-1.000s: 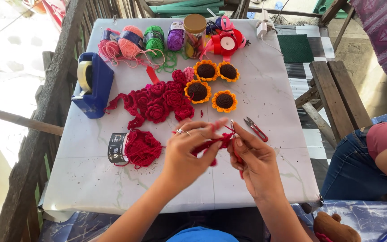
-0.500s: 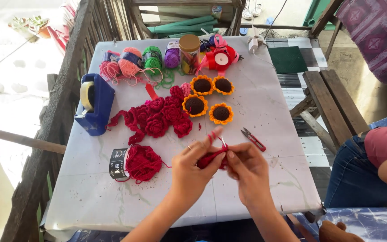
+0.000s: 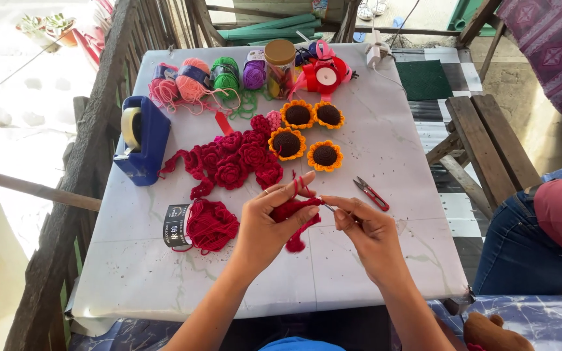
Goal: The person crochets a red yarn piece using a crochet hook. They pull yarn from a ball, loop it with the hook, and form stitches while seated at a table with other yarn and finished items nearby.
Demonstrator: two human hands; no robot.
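Observation:
My left hand (image 3: 269,226) pinches a small red crochet piece (image 3: 297,218) above the near part of the white table (image 3: 385,143), with a red yarn strand over the forefinger. My right hand (image 3: 367,229) grips a thin crochet hook (image 3: 328,207) whose tip enters the piece. A red yarn ball (image 3: 209,225) with a black label lies just left of my left hand. A pile of red crochet roses (image 3: 235,156) sits further back. Several orange and brown crochet sunflowers (image 3: 307,136) lie behind my hands.
Small red snips (image 3: 372,193) lie right of my hands. A blue tape dispenser (image 3: 139,138) stands at the left. Yarn balls (image 3: 193,79), a jar (image 3: 280,65) and a red item (image 3: 323,75) line the far edge. A seated person's knee (image 3: 521,240) is at right, beside a wooden bench (image 3: 486,146).
My hands have stayed together on the red piece, shifting slightly as the hook works; the view has tilted a little.

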